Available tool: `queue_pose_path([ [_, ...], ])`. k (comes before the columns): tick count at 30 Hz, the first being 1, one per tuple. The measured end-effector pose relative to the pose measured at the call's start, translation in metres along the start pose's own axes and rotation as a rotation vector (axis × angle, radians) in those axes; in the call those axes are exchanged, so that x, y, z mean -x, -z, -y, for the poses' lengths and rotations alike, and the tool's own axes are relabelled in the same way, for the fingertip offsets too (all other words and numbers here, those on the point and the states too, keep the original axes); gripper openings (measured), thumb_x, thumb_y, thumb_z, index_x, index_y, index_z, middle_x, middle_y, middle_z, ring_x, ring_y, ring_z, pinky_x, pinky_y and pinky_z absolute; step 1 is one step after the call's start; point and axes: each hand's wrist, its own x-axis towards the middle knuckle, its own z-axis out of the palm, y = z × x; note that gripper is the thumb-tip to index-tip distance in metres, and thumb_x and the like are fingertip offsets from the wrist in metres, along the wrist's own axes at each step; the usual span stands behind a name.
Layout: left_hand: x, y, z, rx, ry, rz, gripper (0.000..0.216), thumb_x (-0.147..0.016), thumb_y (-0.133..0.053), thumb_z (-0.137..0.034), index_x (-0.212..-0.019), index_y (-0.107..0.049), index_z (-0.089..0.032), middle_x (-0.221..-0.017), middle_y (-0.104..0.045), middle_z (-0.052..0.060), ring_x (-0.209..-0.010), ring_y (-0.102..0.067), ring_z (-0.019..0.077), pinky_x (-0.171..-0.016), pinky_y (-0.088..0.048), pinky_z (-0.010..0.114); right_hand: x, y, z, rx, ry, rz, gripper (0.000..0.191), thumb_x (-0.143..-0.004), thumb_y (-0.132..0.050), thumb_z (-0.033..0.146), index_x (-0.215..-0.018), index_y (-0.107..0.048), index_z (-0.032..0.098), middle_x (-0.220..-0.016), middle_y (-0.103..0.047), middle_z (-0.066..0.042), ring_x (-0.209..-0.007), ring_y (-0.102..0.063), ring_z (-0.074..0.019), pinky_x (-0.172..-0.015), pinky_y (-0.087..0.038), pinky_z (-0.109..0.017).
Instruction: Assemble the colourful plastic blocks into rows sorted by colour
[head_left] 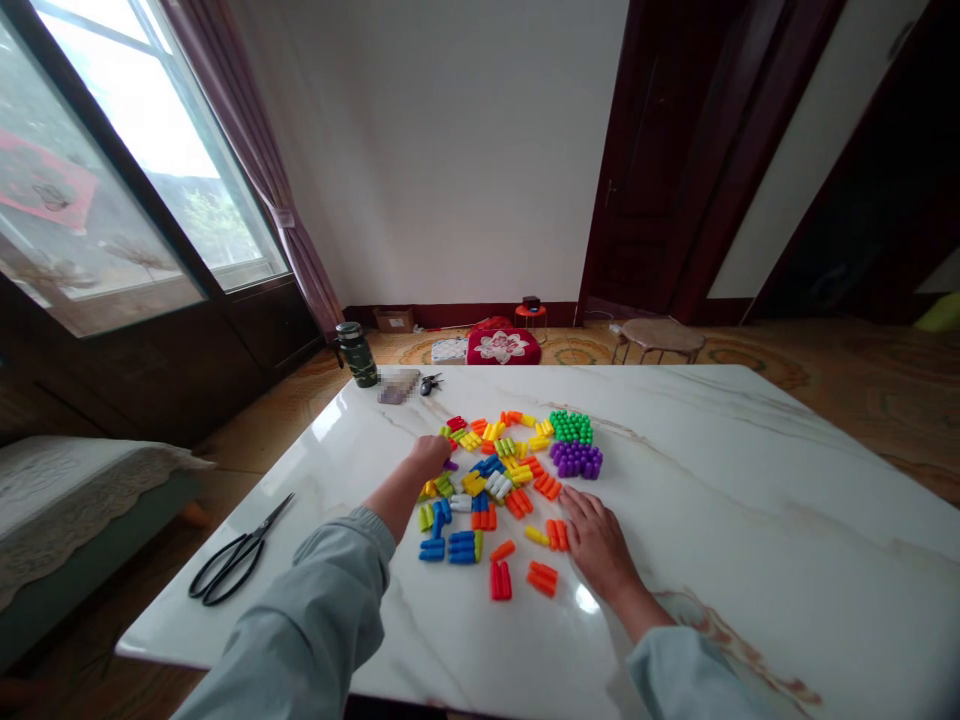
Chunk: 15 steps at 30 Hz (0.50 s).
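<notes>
Many small plastic peg pieces [495, 480] in orange, yellow, blue, green and white lie scattered on the white marble table [750, 520]. A block of joined green pieces [571, 427] and one of purple pieces [576, 460] sit at the pile's far right. My left hand [429, 458] reaches into the left side of the pile, fingers curled over a purple piece; what it grips is hidden. My right hand [596, 540] lies flat on the table, fingers stretched, touching orange pieces [556, 534].
Black scissors [236, 555] lie near the table's left front edge. A dark green bottle [357, 354], a blurred flat object [397, 386] and keys [430, 383] sit at the far left corner. A stool [660, 338] and red cushion [502, 347] are on the floor beyond.
</notes>
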Motion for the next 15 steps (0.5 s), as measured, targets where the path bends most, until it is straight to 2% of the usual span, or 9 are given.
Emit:
queue_pose_path([
  [5,0.002,-0.004,-0.005,0.370,0.054,-0.171,0.014,-0.074,-0.070,-0.031,-0.079,-0.067,-0.018,-0.092,-0.064,0.007,-0.095,-0.060,0.0239,-0.076,-0.043,0.028,-0.001,0.003,0.003,-0.013,-0.012,0.007,0.047,-0.086,-0.042,0.012,-0.130,-0.058,0.020,-0.137,-0.057,-0.006,-0.120,-0.049,-0.0215,-0.099,-0.041,-0.036],
  [9,0.012,-0.023,-0.036,0.845,0.084,-0.291,0.036,-0.082,-0.058,-0.048,-0.098,-0.063,-0.017,-0.074,-0.054,0.000,-0.069,-0.055,0.0135,-0.057,-0.040,0.021,-0.001,0.004,0.004,-0.032,-0.032,0.021,0.047,-0.087,-0.041,0.013,-0.131,-0.058,0.020,-0.138,-0.056,-0.006,-0.121,-0.048,-0.0217,-0.100,-0.040,-0.037],
  [11,0.020,-0.038,-0.060,1.098,0.075,-0.270,0.048,-0.082,-0.050,-0.060,-0.098,-0.059,-0.016,-0.065,-0.046,-0.003,-0.054,-0.045,0.0086,-0.047,-0.032,0.019,-0.001,0.006,0.004,-0.046,-0.040,0.038,0.046,-0.088,-0.040,0.014,-0.130,-0.057,0.018,-0.138,-0.055,-0.007,-0.121,-0.048,-0.0219,-0.101,-0.039,-0.037],
  [13,0.030,-0.053,-0.082,1.327,0.042,-0.232,0.057,-0.074,-0.056,-0.069,-0.093,-0.057,-0.016,-0.065,-0.044,-0.005,-0.050,-0.039,0.0058,-0.043,-0.027,0.016,-0.002,0.007,0.003,-0.069,-0.041,0.053,0.046,-0.087,-0.041,0.014,-0.130,-0.058,0.018,-0.138,-0.055,-0.006,-0.121,-0.049,-0.0218,-0.100,-0.039,-0.036],
  [15,0.038,-0.067,-0.101,1.504,0.005,-0.182,0.060,-0.064,-0.065,-0.071,-0.087,-0.055,-0.016,-0.066,-0.045,-0.004,-0.049,-0.038,0.0043,-0.041,-0.023,0.015,-0.002,0.007,0.001,-0.094,-0.038,0.053,0.046,-0.087,-0.041,0.015,-0.129,-0.058,0.020,-0.137,-0.056,-0.006,-0.121,-0.049,-0.0216,-0.100,-0.040,-0.036],
])
